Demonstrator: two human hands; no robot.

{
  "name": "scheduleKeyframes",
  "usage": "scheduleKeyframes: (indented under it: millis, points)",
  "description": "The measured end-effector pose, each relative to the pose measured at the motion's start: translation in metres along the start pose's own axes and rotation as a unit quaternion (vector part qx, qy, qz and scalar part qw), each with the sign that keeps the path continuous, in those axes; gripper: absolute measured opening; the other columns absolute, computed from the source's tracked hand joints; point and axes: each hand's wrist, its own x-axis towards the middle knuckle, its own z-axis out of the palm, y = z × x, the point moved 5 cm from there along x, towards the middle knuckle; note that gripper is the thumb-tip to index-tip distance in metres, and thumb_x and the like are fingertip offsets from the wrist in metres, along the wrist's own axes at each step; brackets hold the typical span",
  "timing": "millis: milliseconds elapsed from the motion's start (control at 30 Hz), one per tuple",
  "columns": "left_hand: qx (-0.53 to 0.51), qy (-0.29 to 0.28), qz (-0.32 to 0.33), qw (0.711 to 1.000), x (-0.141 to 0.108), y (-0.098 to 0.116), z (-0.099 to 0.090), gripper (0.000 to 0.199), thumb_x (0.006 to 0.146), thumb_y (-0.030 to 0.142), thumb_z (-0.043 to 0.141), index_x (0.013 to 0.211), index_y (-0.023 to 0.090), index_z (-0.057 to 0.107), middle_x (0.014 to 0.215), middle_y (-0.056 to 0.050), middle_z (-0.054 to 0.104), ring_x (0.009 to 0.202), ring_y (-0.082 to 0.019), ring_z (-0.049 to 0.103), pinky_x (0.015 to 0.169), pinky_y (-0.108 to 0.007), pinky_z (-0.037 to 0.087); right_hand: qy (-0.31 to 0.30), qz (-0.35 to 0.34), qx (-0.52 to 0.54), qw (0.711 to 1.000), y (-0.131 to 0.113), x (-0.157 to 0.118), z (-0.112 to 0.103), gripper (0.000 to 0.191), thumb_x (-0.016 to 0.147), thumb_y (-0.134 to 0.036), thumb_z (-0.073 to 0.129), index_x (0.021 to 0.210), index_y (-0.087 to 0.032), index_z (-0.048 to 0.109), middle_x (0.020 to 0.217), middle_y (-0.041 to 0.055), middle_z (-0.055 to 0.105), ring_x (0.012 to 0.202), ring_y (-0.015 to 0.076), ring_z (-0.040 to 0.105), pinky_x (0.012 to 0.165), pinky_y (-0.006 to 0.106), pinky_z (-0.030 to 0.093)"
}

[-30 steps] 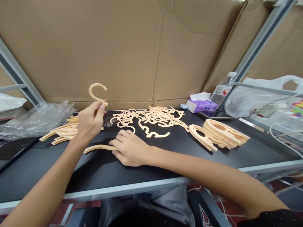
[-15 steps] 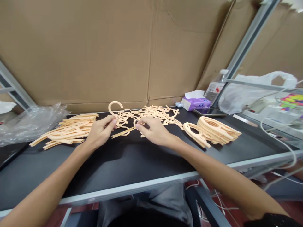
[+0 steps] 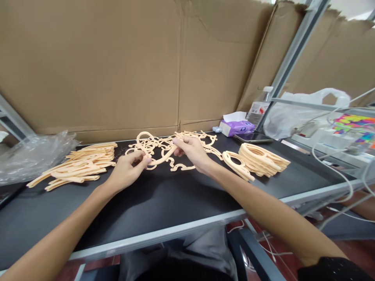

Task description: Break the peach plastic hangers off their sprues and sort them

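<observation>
My left hand (image 3: 128, 168) pinches the lower end of a cream hanger hook (image 3: 144, 134), whose curved top stands up above the fingers. A curved cream hanger arm (image 3: 164, 157) runs from beside the left fingertips up to my right hand (image 3: 191, 151), closed around its far end. The two pieces meet at the left fingertips; whether they are joined I cannot tell. Behind the hands lies a loose pile of small cream hanger hooks (image 3: 211, 150), partly hidden by the right hand.
To the left lies a heap of cream hanger arms (image 3: 84, 162) beside crumpled clear plastic (image 3: 38, 156). On the right sits a stack of cream hanger pieces (image 3: 263, 160). Behind it are a phone (image 3: 253, 137), a purple tissue pack (image 3: 237, 127) and a bottle (image 3: 259, 109). Cardboard (image 3: 117, 66) backs the table.
The right hand has risen slightly, and the hanger arm between the hands now tilts up toward it. The hook in the left hand has turned. The camera view has shifted a little.
</observation>
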Motion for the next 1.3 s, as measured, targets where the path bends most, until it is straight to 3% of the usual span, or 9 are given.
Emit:
scheduleKeyframes:
  millis: [100,267,467,600,733,833,1067,1300]
  points:
    - [-0.021,-0.007,-0.001,1.0,0.0,0.003,0.001,0.038,0.089,0.051,0.052,0.068,0.02,0.058,0.062,0.002,0.056,0.058,-0.014,0.051,0.056,-0.025,0.04,-0.008,0.017,0.049,0.999,0.002,-0.002,0.004,0.038,0.077,-0.052,0.068,0.067,-0.017,0.056,0.059,0.0012,0.063,0.059,0.0119,0.06,0.06,0.025,0.047]
    - [-0.071,-0.003,-0.004,0.997,0.001,0.0,0.001,0.034,0.09,0.049,0.054,0.074,0.019,0.058,0.065,0.001,0.058,0.061,-0.014,0.053,0.058,-0.025,0.041,0.019,-0.001,0.032,0.999,0.001,-0.002,0.002,0.034,0.084,-0.047,0.063,0.07,-0.017,0.058,0.059,0.0006,0.062,0.059,0.0105,0.059,0.057,0.023,0.044]
    - [-0.056,-0.001,-0.005,0.998,0.0,-0.001,0.002,0.037,0.089,0.049,0.054,0.071,0.018,0.056,0.061,0.003,0.052,0.058,-0.012,0.048,0.055,-0.024,0.037,0.046,0.009,0.061,0.997,0.005,-0.001,-0.001,0.042,0.078,-0.057,0.067,0.071,-0.017,0.059,0.06,0.0002,0.062,0.059,0.0104,0.059,0.053,0.02,0.042]
    - [-0.038,0.004,0.003,0.999,-0.001,0.001,0.001,0.038,0.09,0.049,0.054,0.068,0.017,0.055,0.06,0.003,0.051,0.057,-0.011,0.048,0.054,-0.023,0.036,-0.011,0.035,0.083,0.996,0.008,-0.006,0.008,0.044,0.072,-0.058,0.072,0.071,-0.016,0.062,0.059,0.0002,0.062,0.057,0.0103,0.059,0.052,0.021,0.043]
    - [-0.039,-0.001,0.023,0.999,-0.002,0.005,0.002,0.038,0.089,0.049,0.057,0.07,0.017,0.064,0.062,0.002,0.059,0.057,-0.012,0.052,0.055,-0.023,0.039,-0.121,0.036,0.015,0.992,0.006,-0.017,0.024,0.034,0.068,-0.045,0.08,0.078,-0.014,0.071,0.066,0.0023,0.067,0.057,0.0101,0.06,0.053,0.022,0.045]
    - [-0.037,0.002,0.039,0.999,-0.003,0.008,0.003,0.034,0.087,0.048,0.06,0.075,0.018,0.07,0.066,0.001,0.066,0.059,-0.013,0.056,0.056,-0.022,0.042,-0.163,0.034,-0.023,0.986,0.006,-0.021,0.028,0.031,0.068,-0.039,0.08,0.085,-0.013,0.075,0.074,0.0045,0.071,0.059,0.0107,0.06,0.054,0.023,0.048]
    - [-0.025,0.059,0.109,0.992,-0.003,0.01,-0.002,0.019,0.082,0.039,0.069,0.08,0.022,0.077,0.081,-0.001,0.077,0.072,-0.017,0.07,0.067,-0.025,0.053,-0.104,-0.029,-0.058,0.992,0.003,-0.012,0.014,0.018,0.068,-0.027,0.076,0.082,-0.016,0.076,0.074,0.0035,0.072,0.06,0.0125,0.062,0.057,0.025,0.05]
    - [0.0,0.082,0.2,0.976,-0.003,0.013,-0.004,0.011,0.083,0.028,0.068,0.082,0.021,0.078,0.083,-0.003,0.078,0.076,-0.018,0.072,0.072,-0.027,0.056,-0.089,-0.069,-0.093,0.989,-0.004,-0.016,0.016,0.014,0.072,-0.024,0.07,0.082,-0.017,0.077,0.076,0.003,0.074,0.064,0.0135,0.064,0.06,0.026,0.052]
